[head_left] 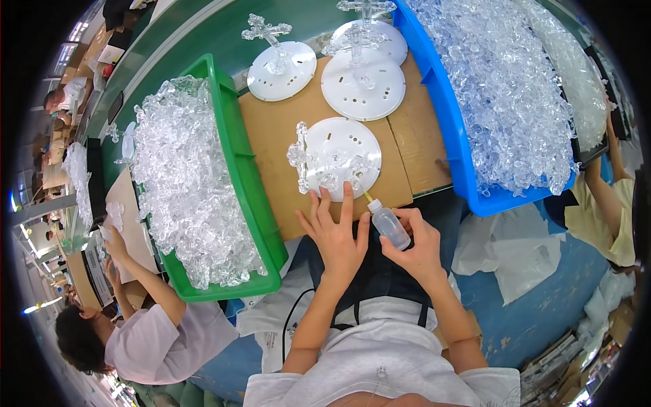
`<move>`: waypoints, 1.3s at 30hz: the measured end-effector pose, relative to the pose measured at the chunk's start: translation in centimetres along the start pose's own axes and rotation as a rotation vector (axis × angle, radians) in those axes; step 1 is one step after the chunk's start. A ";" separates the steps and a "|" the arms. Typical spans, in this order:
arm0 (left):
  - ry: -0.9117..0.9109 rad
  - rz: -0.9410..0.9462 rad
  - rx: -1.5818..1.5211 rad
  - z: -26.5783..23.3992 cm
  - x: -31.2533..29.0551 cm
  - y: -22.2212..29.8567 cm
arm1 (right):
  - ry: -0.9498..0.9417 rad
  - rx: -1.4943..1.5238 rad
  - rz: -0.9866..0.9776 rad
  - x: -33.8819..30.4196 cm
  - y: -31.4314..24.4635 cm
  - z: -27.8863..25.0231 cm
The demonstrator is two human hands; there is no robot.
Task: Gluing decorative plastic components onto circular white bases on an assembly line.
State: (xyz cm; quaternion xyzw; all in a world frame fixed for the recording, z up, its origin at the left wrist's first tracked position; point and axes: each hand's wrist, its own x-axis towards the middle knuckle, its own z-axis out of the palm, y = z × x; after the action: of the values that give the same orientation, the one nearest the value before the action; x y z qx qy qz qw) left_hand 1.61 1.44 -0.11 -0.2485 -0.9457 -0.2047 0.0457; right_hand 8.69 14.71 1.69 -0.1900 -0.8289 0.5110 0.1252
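My right hand is closed around a small translucent squeeze bottle with a thin yellowish nozzle. The nozzle points up at the front edge of the nearest white disc, which has small slots and holes. Small clear plastic pieces lie on that disc, near the nozzle. My left hand has its fingers spread, their tips at the disc's front edge beside the clear pieces. A clear plastic cross-shaped part stands at the disc's left edge. How firmly the left fingertips touch anything is hard to see.
Farther back, several white discs carry upright clear crosses. Cardboard covers the bench. A green bin of clear parts borders the left, a blue bin the right. Co-workers sit on both sides, one in a pale shirt.
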 end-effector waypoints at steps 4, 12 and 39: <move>-0.009 -0.030 -0.080 -0.2 -0.2 0.6 | -0.016 -0.023 0.007 -0.1 0.0 -0.3; 0.019 -0.032 -0.266 -1.2 -0.8 1.3 | 0.045 0.064 0.110 -1.2 0.4 -0.5; 0.297 -0.326 -0.624 -2.1 4.0 0.3 | 0.009 0.050 -0.025 0.0 0.3 0.9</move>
State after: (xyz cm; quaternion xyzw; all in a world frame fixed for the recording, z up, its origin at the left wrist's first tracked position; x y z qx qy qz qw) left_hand -1.73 2.64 2.63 -0.0646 -0.8479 -0.5213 0.0713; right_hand 8.37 14.16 1.01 -0.1789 -0.8176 0.5291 0.1402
